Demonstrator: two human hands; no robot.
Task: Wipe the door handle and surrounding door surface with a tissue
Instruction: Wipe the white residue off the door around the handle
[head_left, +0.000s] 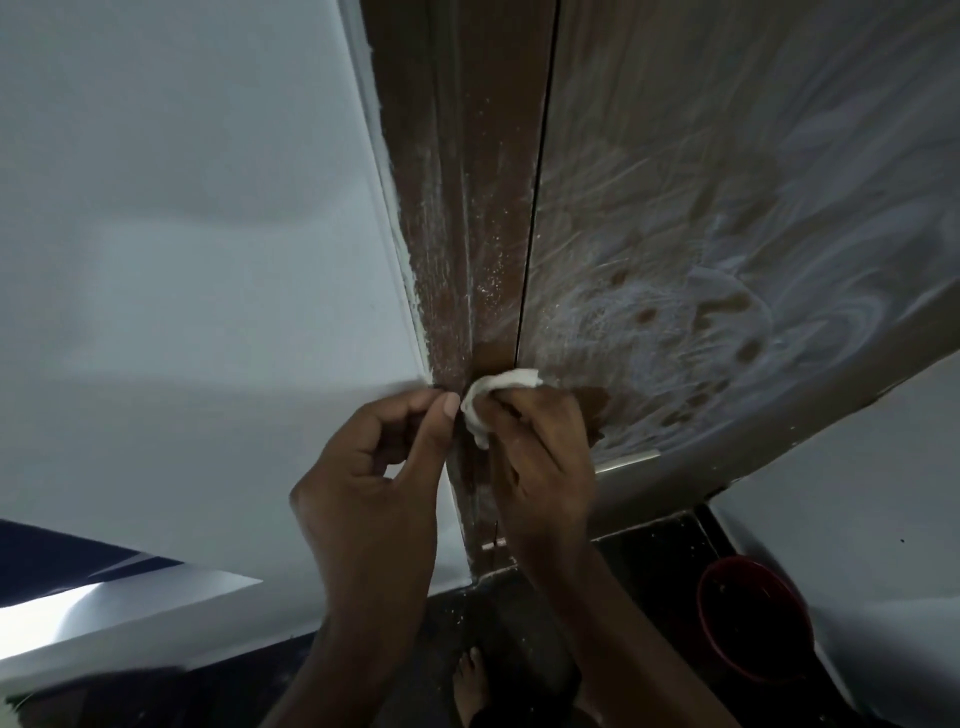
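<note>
White tissue (496, 397), white-smeared brown door (701, 234)

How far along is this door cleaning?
Barely begun, it seems. A small bare brown patch shows beside the right hand, which holds a crumpled white tissue against the brown wooden door. White smears still cover most of it. No handle is visible.

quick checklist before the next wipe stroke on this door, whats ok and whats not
1. Tissue in the grip of the right hand: ok, wadded and pinched.
2. Tissue touching the door at its edge: ok.
3. Door surface clean: not ok, white smears cover most of it.
4. Door frame clean: not ok, white specks and streaks.
5. Door handle located: cannot tell, hidden behind the hands.
6. Left hand free: cannot tell, fingers curled near the frame.
</note>
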